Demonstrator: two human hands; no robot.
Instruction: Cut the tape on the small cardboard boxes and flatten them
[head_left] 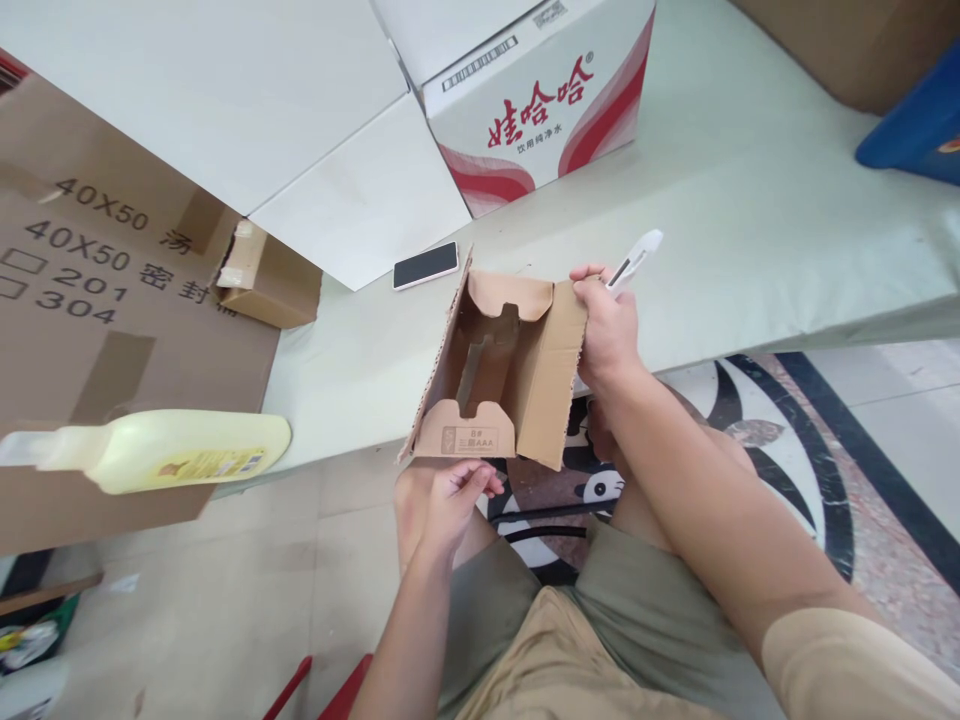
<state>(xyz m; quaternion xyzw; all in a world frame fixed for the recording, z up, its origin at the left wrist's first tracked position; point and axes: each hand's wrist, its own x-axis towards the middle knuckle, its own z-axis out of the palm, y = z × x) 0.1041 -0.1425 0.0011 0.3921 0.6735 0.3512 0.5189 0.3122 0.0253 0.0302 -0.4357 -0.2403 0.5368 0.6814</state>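
Right hand [609,325] closed on the edge of a small carton [555,390], a white pen-like tool [636,260] also in its grip; left hand [454,500] just below the near flap [465,435], fingers curled, hold or contact unclear. Carton between the hands at the table's [712,250] near edge: opening looks done, side flaps spread, mouth not yet shut. Beyond, phone [425,266] lying dark.

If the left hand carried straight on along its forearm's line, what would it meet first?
The left hand would likely meet the printed flap of the box, though depth is unclear and it might pass underneath.
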